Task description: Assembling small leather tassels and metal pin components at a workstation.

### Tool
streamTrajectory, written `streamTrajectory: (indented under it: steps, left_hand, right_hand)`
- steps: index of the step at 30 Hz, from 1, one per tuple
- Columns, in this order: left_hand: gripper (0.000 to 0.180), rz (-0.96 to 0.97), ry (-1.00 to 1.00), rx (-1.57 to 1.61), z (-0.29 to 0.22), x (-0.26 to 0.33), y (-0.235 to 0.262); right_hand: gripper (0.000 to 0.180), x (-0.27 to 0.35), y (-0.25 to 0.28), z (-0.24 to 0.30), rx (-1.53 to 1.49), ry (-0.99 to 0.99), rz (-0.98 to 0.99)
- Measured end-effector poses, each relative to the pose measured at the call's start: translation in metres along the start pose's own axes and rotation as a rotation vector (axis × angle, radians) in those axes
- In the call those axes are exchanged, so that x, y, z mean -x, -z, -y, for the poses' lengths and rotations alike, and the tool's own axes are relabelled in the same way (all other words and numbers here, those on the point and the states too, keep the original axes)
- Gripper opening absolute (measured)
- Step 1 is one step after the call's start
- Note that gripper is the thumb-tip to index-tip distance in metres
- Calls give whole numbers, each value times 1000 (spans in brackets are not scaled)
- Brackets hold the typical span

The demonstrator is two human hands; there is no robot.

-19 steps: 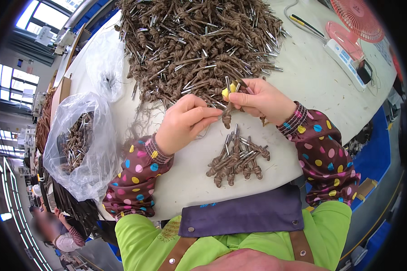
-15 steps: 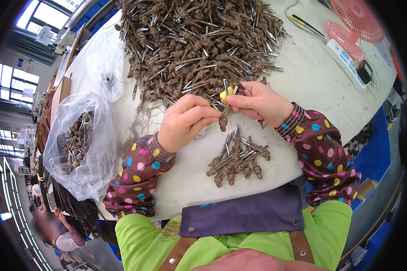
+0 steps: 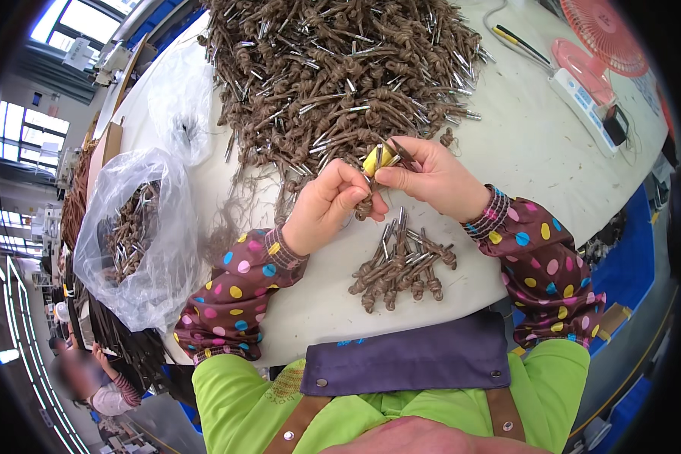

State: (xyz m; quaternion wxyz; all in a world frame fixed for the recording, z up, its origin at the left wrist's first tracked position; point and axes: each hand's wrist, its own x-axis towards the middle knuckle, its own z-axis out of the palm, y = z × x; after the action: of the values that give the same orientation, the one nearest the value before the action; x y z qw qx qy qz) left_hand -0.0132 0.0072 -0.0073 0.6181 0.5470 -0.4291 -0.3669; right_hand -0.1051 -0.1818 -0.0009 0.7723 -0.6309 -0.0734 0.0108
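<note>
My left hand [image 3: 325,206] is closed, its thumb and fingers pinching a brown knotted cord [image 3: 364,206] with silvery metal ends. Close against it, my right hand [image 3: 436,180] is closed around a small dark cutting tool with a yellow part [image 3: 377,160], which looks like thread snips; the fingers hide much of it. The tool's tip lies by the cord between both hands. Below them, a small group of knotted cords [image 3: 397,272] with metal tips lies on the white table [image 3: 318,318]. Just beyond the hands rises a large heap of the same cords [image 3: 325,91].
To the left sits a clear plastic bag [image 3: 102,234] with more knotted cords inside. A pink fan [image 3: 601,34], a white power strip [image 3: 579,106] and a yellow-black pen-like tool [image 3: 522,43] are at the far right. Another person [image 3: 113,393] is at lower left.
My left hand has moved slightly right and up against the right hand, taking the cord along. More of the yellow part shows now, tilted across the cord.
</note>
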Motion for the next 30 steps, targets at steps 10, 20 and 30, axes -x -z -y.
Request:
streamTrajectory:
  steps: [10,20,30]
  left_hand:
    - [8,-187,-19,-319,5,-2,10]
    - [10,-282,-61,-603,1,2,2]
    - [9,-284,-58,-608,3,3,2]
  right_hand:
    - [31,8,0,20,505,90,-355]
    - [18,10,-17,9,999,250,-211]
    - [21,10,-19,6,1016,253,-213]
